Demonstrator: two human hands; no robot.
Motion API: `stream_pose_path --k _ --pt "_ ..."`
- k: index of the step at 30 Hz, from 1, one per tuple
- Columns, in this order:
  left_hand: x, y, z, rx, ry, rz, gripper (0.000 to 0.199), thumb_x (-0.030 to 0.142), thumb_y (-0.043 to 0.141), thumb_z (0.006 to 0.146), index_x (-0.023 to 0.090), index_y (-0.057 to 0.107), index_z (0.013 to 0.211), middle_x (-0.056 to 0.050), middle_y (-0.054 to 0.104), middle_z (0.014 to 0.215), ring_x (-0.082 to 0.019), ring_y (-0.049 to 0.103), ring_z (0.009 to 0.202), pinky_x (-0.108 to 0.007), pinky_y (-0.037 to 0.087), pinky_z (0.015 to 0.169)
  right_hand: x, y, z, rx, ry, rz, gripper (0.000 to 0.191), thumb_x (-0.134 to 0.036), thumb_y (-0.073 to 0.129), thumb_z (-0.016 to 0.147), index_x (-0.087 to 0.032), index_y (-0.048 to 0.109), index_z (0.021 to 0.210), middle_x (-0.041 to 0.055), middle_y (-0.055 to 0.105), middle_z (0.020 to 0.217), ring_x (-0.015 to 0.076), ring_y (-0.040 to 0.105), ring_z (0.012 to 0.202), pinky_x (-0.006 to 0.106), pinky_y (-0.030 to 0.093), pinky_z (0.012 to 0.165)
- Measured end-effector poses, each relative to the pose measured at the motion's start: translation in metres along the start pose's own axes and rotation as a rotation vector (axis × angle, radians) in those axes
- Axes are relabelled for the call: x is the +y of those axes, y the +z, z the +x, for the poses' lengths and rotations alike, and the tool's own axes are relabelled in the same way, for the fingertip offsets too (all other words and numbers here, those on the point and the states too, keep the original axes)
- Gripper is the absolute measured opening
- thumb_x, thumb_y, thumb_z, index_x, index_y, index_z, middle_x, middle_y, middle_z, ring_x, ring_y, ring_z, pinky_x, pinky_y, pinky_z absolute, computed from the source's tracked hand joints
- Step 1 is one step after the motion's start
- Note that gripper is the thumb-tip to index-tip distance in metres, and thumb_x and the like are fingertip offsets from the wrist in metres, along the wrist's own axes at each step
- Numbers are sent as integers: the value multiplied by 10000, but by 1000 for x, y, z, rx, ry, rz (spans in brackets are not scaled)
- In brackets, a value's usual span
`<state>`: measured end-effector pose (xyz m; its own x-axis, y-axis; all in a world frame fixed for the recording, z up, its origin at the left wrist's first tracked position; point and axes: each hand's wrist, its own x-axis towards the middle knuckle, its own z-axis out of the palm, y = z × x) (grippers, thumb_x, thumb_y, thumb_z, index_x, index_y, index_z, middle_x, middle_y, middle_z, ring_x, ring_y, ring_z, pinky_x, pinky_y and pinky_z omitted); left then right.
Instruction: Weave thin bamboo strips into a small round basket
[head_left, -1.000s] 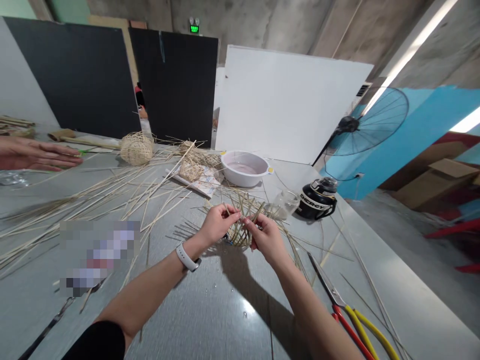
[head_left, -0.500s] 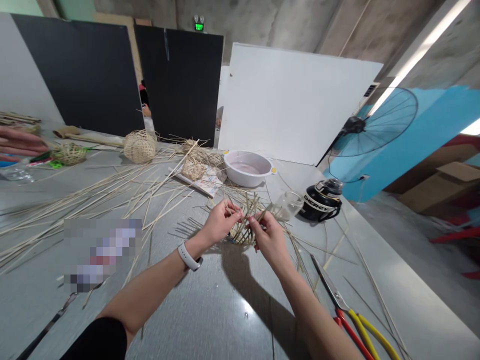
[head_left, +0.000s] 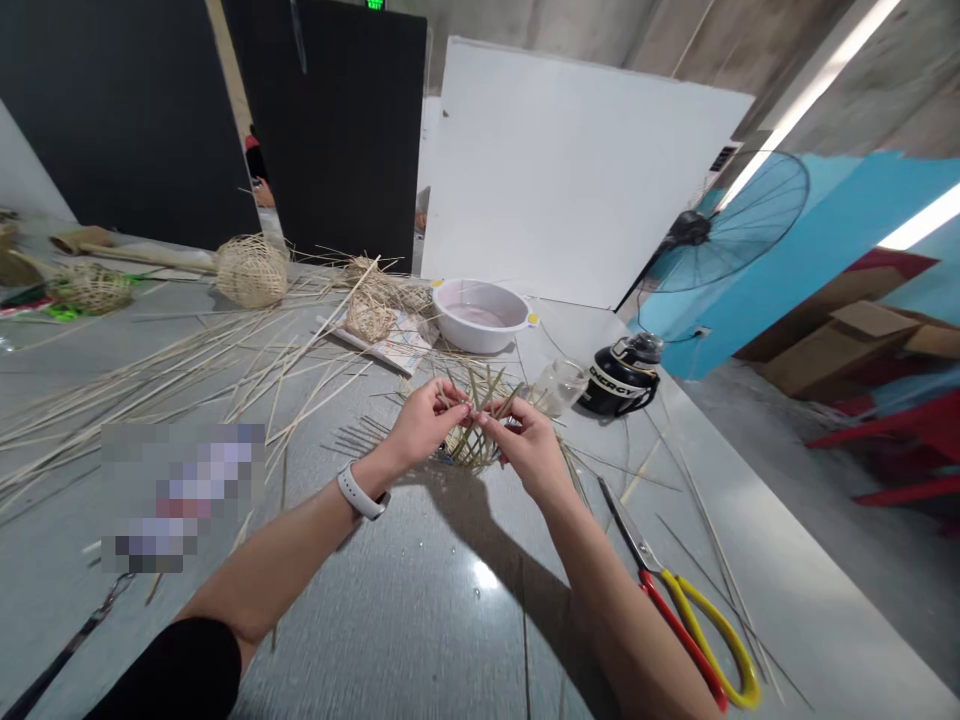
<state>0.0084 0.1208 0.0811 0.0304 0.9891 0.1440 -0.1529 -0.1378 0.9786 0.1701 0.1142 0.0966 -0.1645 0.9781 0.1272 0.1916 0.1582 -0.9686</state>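
A small, partly woven basket of greenish bamboo strips (head_left: 474, 452) sits on the grey table in front of me, its loose strip ends sticking up and out to the sides. My left hand (head_left: 429, 422) is closed, thumb and fingers pinching strips at its upper left. From the other side my right hand (head_left: 526, 440) pinches strips close to the left fingertips. Both hands nearly meet above the basket's front wall. The fingers hide part of the weave, so the exact strips gripped cannot be made out.
Scissors (head_left: 652, 570) with red and yellow handles lie at right. Behind are a glass jar (head_left: 561, 388), a black jug (head_left: 621, 378) and a white basin (head_left: 480, 335). Long bamboo strips (head_left: 187, 385) spread leftward near a round woven basket (head_left: 252, 272). A blurred-out item (head_left: 187, 495) lies left.
My hands have come closer together over the basket, fingertips now almost touching. The whole view has shifted, so things appear higher and further left. A hand at the far left is gone from view.
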Motion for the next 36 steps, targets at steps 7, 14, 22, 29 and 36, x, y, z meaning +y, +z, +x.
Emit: stream_pose_path --k 7,14,22,29,36 --pt "-2 0 0 -20 29 7 183 197 714 753 158 541 799 1 649 797 -110 646 702 -260 527 703 3 3 3 37 31 64 417 -516 811 635 -181 604 772 -21 567 694 82 436 496 199 369 358" --pt "-4 0 -1 -14 65 -4 261 312 765 728 143 581 801 -17 673 785 -128 661 740 -282 533 744 8 2 4 86 11 123 344 -472 794 663 -183 632 757 -44 544 620 56 375 426 197 307 346" --pt "2 -8 0 -40 114 60 259 346 759 733 151 601 796 -27 690 768 -151 672 748 -295 525 746 8 -2 2 120 -21 69 338 -499 725 744 -193 582 747 -78 447 505 61 333 349 214 271 321" --pt "3 -5 -4 -173 -22 33 239 343 756 733 148 663 833 -44 705 852 -159 641 824 -319 498 827 12 2 3 79 2 58 350 -514 703 751 -177 608 731 -54 480 546 70 359 377 224 260 340" --pt "-3 0 -6 -44 -56 18 302 378 824 634 144 705 783 -55 721 818 -172 637 785 -329 493 797 12 2 4 114 10 89 345 -502 716 735 -175 606 722 -44 521 576 63 349 371 228 249 334"
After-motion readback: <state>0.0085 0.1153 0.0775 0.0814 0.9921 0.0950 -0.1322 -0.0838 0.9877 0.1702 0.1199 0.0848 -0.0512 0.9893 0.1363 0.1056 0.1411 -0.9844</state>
